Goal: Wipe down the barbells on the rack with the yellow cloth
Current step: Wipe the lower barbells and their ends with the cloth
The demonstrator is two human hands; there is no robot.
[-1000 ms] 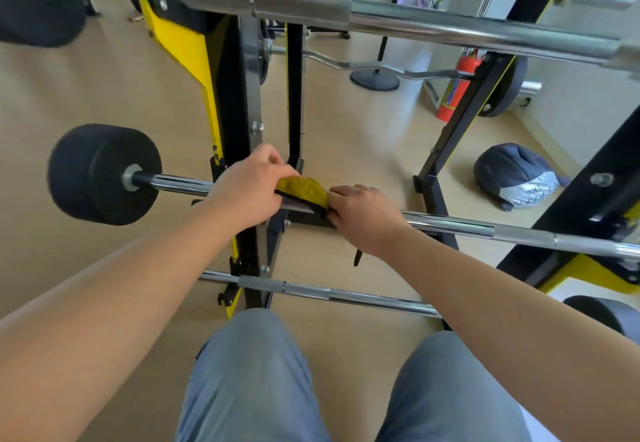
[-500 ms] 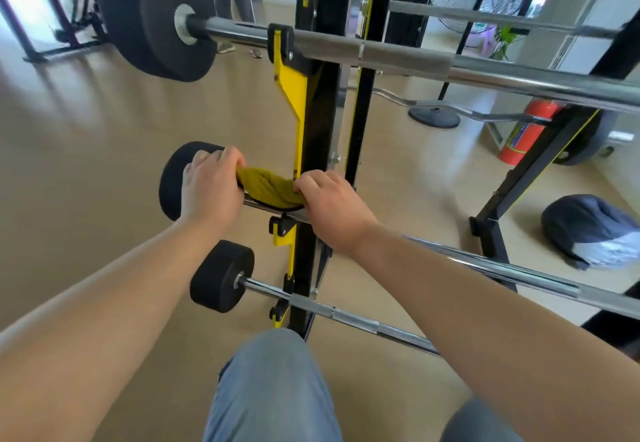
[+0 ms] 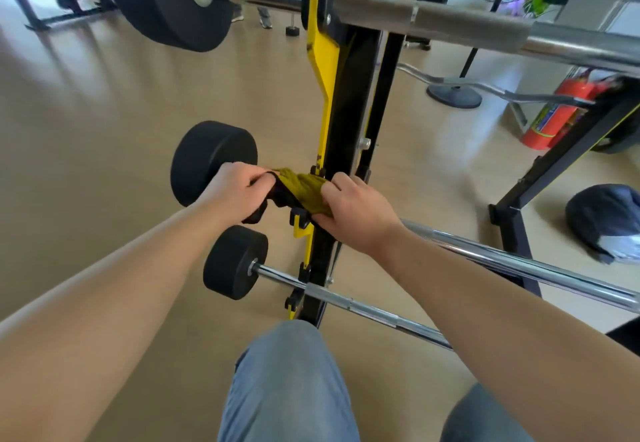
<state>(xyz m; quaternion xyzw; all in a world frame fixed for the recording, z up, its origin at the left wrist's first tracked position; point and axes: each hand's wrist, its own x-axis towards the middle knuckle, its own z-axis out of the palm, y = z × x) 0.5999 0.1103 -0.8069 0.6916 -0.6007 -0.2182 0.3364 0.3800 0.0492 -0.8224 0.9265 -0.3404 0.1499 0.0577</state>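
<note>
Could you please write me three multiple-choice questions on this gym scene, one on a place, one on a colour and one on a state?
1. Where is the yellow cloth? A. on the floor B. over the middle barbell beside the rack upright C. on a bench
2. What colour is the fire extinguisher? A. red B. green C. blue
3. What are the left hand and right hand doing? A. both hang free B. only one holds the cloth C. both grip the cloth
Answers: 1 B, it drapes over that bar; 2 A, its body is red; 3 C, fingers of each curl on it.
</note>
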